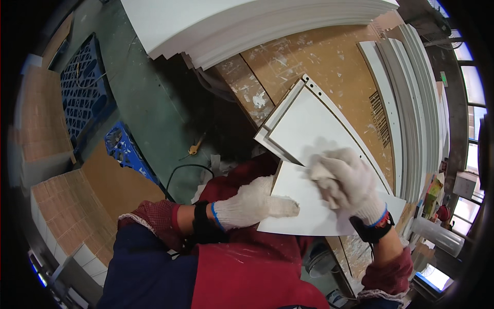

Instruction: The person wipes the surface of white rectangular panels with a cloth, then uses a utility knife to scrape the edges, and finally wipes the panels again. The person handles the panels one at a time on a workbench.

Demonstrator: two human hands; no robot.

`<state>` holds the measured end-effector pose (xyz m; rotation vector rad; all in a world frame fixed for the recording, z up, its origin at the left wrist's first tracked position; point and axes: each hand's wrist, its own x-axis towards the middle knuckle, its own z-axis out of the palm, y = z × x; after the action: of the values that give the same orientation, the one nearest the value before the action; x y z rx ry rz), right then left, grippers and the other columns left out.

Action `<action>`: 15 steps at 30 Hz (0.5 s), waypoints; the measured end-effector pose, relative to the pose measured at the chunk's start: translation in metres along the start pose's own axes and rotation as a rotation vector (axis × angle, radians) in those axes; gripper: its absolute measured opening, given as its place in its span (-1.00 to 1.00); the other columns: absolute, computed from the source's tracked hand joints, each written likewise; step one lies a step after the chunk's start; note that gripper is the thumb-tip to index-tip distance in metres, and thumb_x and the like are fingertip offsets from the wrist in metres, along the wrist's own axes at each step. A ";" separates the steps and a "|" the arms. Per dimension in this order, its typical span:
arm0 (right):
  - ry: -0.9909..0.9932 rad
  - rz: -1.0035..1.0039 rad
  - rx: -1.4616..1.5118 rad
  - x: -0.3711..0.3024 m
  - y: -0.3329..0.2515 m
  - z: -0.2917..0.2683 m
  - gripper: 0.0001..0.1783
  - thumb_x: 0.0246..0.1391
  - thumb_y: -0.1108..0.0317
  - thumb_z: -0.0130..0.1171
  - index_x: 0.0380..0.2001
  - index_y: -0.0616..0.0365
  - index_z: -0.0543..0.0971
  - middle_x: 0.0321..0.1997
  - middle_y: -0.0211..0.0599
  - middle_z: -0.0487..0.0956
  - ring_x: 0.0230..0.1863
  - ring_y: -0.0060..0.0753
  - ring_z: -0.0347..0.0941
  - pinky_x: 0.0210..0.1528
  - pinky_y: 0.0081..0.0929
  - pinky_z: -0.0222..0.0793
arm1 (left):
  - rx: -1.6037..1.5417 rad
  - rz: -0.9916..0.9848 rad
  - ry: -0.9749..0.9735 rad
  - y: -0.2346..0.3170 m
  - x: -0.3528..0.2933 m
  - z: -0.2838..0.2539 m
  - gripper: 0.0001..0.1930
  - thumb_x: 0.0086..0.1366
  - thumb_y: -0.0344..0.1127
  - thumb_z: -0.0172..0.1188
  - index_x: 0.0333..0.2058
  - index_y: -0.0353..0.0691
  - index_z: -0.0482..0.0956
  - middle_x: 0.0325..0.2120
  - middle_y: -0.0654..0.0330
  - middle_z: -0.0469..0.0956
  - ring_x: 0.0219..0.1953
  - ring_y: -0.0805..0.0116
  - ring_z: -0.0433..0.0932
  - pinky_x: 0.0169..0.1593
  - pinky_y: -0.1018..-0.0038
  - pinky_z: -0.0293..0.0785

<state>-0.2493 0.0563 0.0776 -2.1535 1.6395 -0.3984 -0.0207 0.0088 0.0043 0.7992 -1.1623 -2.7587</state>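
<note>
In a white knit glove, my left hand point(252, 203) grips the left edge of a white panel point(370, 213), thumb flat on top and fingers hidden beneath. My right hand point(355, 180), gloved too and slightly blurred, is closed on a crumpled off-white rag point(329, 183) at the panel's upper surface. Just beyond lies another white panel point(303, 121), with a groove along its left side and dark holes at its far corner and along its right edge. The nearer panel meets or overlaps this one; the rag and glove partly hide where.
A cardboard-topped, paint-spattered workbench point(309, 56) lies under the panels. White boards are stacked at its far side point(267, 26) and right side point(411, 113). On the green floor are a screwdriver-like tool point(194, 148), a blue crate point(128, 152) and a blue pallet point(87, 87).
</note>
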 end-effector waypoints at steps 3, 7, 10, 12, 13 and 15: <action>-0.012 0.191 -0.161 -0.047 0.015 -0.016 -0.65 -0.01 0.24 0.20 -0.12 0.10 0.57 -0.16 -0.15 0.56 -0.20 -0.09 0.52 -0.25 -0.27 0.45 | -0.053 -0.038 -0.037 0.006 0.001 0.001 -0.47 0.14 -0.30 0.35 0.08 -0.32 0.42 -0.09 0.16 0.56 -0.03 0.44 0.49 0.04 0.49 0.42; 0.032 0.105 -0.219 -0.021 -0.005 -0.002 -0.73 0.01 0.21 0.21 -0.21 0.05 0.59 -0.24 -0.24 0.55 -0.26 -0.20 0.50 -0.29 -0.32 0.42 | -0.011 -0.066 -0.043 -0.002 0.009 0.005 -0.46 0.14 -0.21 0.33 0.06 -0.31 0.45 -0.08 0.15 0.55 -0.03 0.41 0.50 0.03 0.46 0.41; 0.043 -0.089 -0.197 0.042 -0.033 0.024 -0.81 0.05 0.22 0.17 -0.24 -0.08 0.59 -0.25 -0.40 0.51 -0.21 -0.29 0.47 -0.24 -0.34 0.44 | 0.286 0.021 0.083 0.001 0.008 0.009 -0.49 0.17 -0.14 0.29 0.03 -0.30 0.48 0.01 0.11 0.49 0.05 0.38 0.45 0.07 0.44 0.37; -0.131 -0.147 -0.161 0.063 -0.052 0.021 -0.72 -0.02 0.31 0.14 -0.17 -0.02 0.58 -0.21 -0.33 0.51 -0.16 -0.22 0.47 -0.13 -0.25 0.44 | 0.421 0.156 0.024 -0.014 0.003 -0.001 -0.50 0.23 -0.27 0.20 0.14 -0.21 0.38 0.16 0.11 0.35 0.19 0.31 0.31 0.21 0.39 0.22; -0.109 -0.170 -0.171 0.062 -0.057 0.017 -0.65 -0.07 0.32 0.16 -0.13 0.00 0.56 -0.19 -0.28 0.51 -0.15 -0.17 0.47 -0.09 -0.24 0.43 | 0.420 0.236 -0.118 -0.028 0.002 -0.010 -0.43 0.27 -0.42 0.11 0.26 -0.13 0.26 0.26 0.12 0.24 0.29 0.23 0.21 0.33 0.35 0.09; -0.073 -0.228 -0.169 0.060 -0.064 0.014 -0.51 -0.18 0.34 0.21 -0.05 0.04 0.54 -0.16 -0.18 0.50 -0.13 -0.08 0.47 -0.02 -0.21 0.40 | 0.784 0.479 -0.145 -0.030 0.005 -0.025 -0.43 0.26 -0.43 0.11 0.26 -0.15 0.25 0.25 0.11 0.24 0.28 0.22 0.21 0.34 0.33 0.09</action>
<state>-0.1728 0.0150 0.0946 -2.4610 1.4391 -0.2496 -0.0087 0.0130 -0.0330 0.2655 -2.1652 -1.9701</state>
